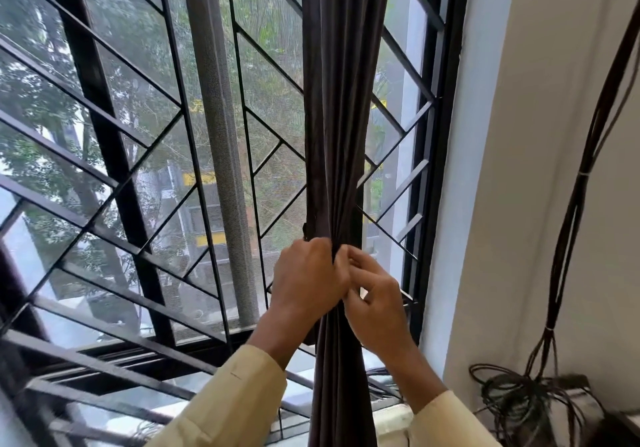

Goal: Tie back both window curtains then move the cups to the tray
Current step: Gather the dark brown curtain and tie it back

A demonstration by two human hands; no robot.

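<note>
So we had the dark curtain (341, 117) gathered into one tight bunch near the right side of the window grille (145, 155). Our left hand (308, 276) was closed in a fist around the bundle, probably to keep the folds from spreading. Our right hand (374, 304) sat just beside it, thumb and fingertips pinched on something at the fabric, looked like the tie, but we couldn't tell. No cups or tray in sight. Loose cables (540, 394) were coiled off by the wall.
</note>
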